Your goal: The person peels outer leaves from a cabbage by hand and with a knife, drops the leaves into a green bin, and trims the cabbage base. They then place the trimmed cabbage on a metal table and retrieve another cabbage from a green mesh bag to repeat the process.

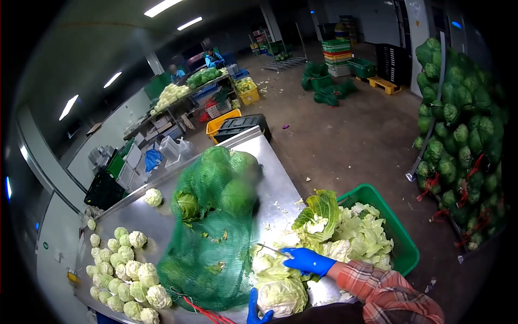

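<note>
A pale, trimmed cabbage (281, 297) sits at the near edge of the metal table, with my left hand (257, 311) in a blue glove pressed against its left side. My right hand (308, 261), also gloved in blue, is closed around a knife (271, 248) whose thin blade points left over loose cabbage leaves (267, 264). Its handle is mostly hidden by the fingers. Just left of the leaves lies a green mesh sack (213, 264), with whole cabbages (213, 181) in its far end. Beyond my right hand, a large green outer leaf (324, 213) rests on the leaf pile.
A green crate (407, 248) heaped with leaves adjoins the table's right side. Several trimmed cabbages (127, 270) cover the table's left end. Red cords (208, 311) trail from the sack. Stacked sacks of cabbages (458, 129) stand at right. Other people (213, 58) work at a far table.
</note>
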A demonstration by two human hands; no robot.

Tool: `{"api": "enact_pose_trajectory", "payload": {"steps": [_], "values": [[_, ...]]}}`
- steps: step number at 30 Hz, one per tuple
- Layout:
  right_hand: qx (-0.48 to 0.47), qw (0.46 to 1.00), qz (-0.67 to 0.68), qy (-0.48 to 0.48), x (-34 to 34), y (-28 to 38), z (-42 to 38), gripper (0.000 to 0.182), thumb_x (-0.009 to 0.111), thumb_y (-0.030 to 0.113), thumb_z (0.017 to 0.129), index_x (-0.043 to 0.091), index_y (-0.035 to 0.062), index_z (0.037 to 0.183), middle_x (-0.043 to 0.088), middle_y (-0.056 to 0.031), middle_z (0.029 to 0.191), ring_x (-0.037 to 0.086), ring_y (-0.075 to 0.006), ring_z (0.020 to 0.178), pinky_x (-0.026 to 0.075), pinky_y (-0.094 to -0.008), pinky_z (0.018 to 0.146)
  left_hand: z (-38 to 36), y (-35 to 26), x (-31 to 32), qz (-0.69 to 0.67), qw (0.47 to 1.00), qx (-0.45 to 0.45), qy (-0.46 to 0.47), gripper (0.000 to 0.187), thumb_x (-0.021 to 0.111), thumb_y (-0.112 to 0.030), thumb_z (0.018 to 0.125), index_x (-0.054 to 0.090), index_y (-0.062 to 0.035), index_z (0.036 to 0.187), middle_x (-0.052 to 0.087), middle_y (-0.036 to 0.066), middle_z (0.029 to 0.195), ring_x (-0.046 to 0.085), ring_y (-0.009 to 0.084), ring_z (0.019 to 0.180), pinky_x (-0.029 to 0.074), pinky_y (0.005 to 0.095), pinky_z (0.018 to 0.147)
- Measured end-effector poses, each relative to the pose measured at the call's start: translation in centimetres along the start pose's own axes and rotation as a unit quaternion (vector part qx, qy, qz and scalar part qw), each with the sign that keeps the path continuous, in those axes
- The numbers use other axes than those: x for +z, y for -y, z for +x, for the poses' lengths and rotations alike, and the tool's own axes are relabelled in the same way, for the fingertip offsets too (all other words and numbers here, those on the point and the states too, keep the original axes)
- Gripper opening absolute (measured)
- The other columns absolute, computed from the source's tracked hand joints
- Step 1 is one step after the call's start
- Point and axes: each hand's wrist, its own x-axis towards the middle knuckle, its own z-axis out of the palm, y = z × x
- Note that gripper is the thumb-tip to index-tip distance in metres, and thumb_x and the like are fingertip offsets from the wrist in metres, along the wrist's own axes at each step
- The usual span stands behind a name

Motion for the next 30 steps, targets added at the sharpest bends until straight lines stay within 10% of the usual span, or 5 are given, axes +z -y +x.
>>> {"api": "enact_pose_trajectory", "payload": {"steps": [7, 12, 19, 22, 30], "values": [[-0.176, 0.929, -0.213, -0.245, 4.2, -7.5, 9.9, 0.062, 0.056, 0.027, 0.087, 0.034, 0.0098, 0.142, 0.048, -0.0194, 0.135, 0.06, -0.036, 0.103, 0.048, -0.0424, 0.088, 2.3, -1.7, 2.3, 0.013, 0.999, -0.028, -0.031, 0.104, 0.075, -0.045, 0.073, 0.018, 0.0012, 0.146, 0.026, 0.023, 0.148, 0.023, 0.0346, 0.138, 0.018, 0.043, 0.113], [-0.04, 0.949, -0.193, -0.245, 4.0, -10.7, 10.1, 0.053, 0.055, 0.027, 0.087, 0.041, 0.0141, 0.137, 0.055, -0.0187, 0.127, 0.061, -0.0388, 0.097, 0.049, -0.0461, 0.083, 3.9, -0.2, 1.3, 0.13, 0.987, 0.087, 0.031, 0.1, 0.075, -0.046, 0.072, 0.024, 0.001, 0.144, 0.032, 0.022, 0.144, 0.034, 0.0362, 0.131, 0.034, 0.0422, 0.105], [-0.043, 0.906, -0.129, -0.4, -4.8, -16.7, 3.6, 0.051, 0.062, 0.024, 0.085, 0.049, 0.0066, 0.132, 0.065, -0.0203, 0.104, 0.062, -0.0362, 0.094, 0.049, -0.0395, 0.083, 6.9, 1.1, 4.3, 0.026, 0.985, 0.09, 0.145, 0.104, 0.085, -0.032, 0.068, 0.023, 0.0044, 0.144, 0.028, 0.026, 0.147, 0.031, 0.0344, 0.136, 0.026, 0.0411, 0.111], [0.104, 0.912, 0.118, -0.379, -8.0, -16.2, -3.3, 0.053, 0.059, 0.02, 0.085, 0.046, 0.0058, 0.135, 0.06, -0.0085, 0.077, 0.053, -0.015, 0.046, 0.045, -0.0291, 0.04, 8.2, -0.9, 5.5, -0.039, 0.977, 0.033, 0.209, 0.102, 0.084, -0.026, 0.069, 0.022, 0.0028, 0.145, 0.028, 0.019, 0.149, 0.031, 0.0267, 0.136, 0.026, 0.0367, 0.111], [0.103, 0.975, 0.176, -0.087, -3.5, -3.0, -9.7, 0.086, 0.074, 0.031, 0.081, 0.024, 0.014, 0.149, 0.059, -0.0055, 0.083, 0.047, -0.0083, 0.048, 0.04, -0.0234, 0.039, 7.5, 0.4, 3.6, 0.028, 0.98, -0.008, 0.196, 0.091, 0.077, -0.02, 0.077, 0.022, -0.0078, 0.148, 0.026, 0.011, 0.152, 0.03, 0.0252, 0.137, 0.032, 0.0381, 0.108]]}}
